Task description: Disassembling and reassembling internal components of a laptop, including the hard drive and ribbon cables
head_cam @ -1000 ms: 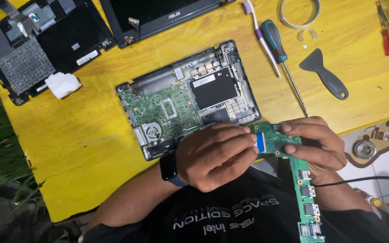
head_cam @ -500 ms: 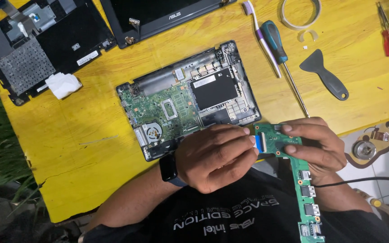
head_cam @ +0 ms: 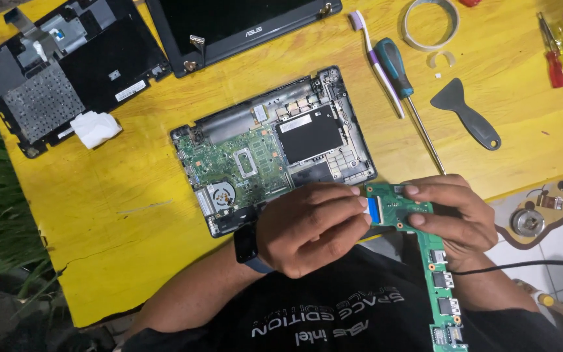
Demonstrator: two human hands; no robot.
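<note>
A long green circuit board (head_cam: 434, 261) with several ports along its edge hangs over my lap, past the near edge of the yellow table (head_cam: 125, 215). My right hand (head_cam: 454, 215) grips its top end. My left hand (head_cam: 311, 228), with a dark watch on the wrist, pinches a blue-tipped flat ribbon cable (head_cam: 374, 208) at the board's connector. Just beyond my hands lies an opened laptop base (head_cam: 275, 146) with its green mainboard, fan and black drive exposed.
A black keyboard cover (head_cam: 66, 72) and a white tissue (head_cam: 96, 127) lie far left, a laptop screen (head_cam: 242, 26) at the top. To the right are a toothbrush (head_cam: 376, 58), teal screwdriver (head_cam: 405, 85), black scraper (head_cam: 467, 114), tape roll (head_cam: 431, 26) and red screwdrivers (head_cam: 558, 55).
</note>
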